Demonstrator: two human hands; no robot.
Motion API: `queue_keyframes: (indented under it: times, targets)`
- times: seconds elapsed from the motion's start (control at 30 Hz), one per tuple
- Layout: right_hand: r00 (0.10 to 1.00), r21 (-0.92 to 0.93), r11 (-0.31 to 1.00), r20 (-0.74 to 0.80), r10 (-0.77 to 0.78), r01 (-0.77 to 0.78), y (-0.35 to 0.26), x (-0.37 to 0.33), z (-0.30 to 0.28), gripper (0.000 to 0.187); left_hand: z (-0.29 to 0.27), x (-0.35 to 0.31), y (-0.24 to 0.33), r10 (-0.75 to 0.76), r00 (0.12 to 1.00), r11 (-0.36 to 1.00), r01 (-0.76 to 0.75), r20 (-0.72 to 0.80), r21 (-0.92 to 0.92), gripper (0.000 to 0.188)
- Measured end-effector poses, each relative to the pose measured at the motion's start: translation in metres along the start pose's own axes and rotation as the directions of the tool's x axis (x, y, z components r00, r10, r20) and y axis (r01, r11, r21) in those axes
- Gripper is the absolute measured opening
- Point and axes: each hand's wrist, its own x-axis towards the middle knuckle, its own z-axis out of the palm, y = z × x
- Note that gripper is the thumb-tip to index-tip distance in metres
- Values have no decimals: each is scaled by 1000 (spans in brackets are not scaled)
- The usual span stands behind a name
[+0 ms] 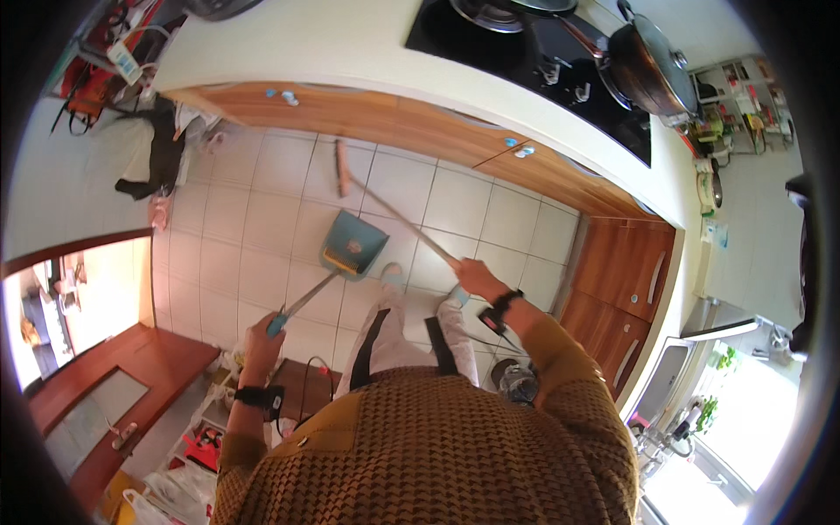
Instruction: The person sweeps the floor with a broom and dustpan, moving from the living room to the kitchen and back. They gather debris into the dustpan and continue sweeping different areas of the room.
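My left hand (262,343) is closed around the blue-tipped handle of a long-handled dustpan. The teal pan of the dustpan (363,234) rests on the tiled floor (262,219) ahead of my feet, with a yellowish comb strip along its near side. In my right hand (477,278), fingers wrapped, is the long pole of a broom (398,213). The broom's narrow head (341,168) stands on the tiles beyond the dustpan, close to the wooden cabinet fronts and apart from the pan.
Wooden lower cabinets (350,111) run along the far side under a pale counter (289,48). A black stove (560,70) carries a covered pot (652,66). Bags and dark cloth (157,149) hang at the left. A brown door (131,394) stands ajar at the lower left.
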Motion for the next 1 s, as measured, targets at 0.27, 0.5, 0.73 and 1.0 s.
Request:
queue_keyframes:
  times: [0.27,0.5,0.73,1.0]
  targets:
    - [934,447,824,95,344,-349,27,-1,2,42,-5,-1,-1,20,1000,999,-20,-1,28,39]
    - [802,748,470,136,582,-468,90,-156,71,45,-11,12,7,124,992,992,-124,12,11,38]
    - [579,825,63,337,743,-562,82,-266,62,43,4,22,61,227,963,964,-243,146,109,39]
    - [406,548,363,-45,913,-754,93,-374,42,41,36,55,127,414,860,852,-482,298,205,36]
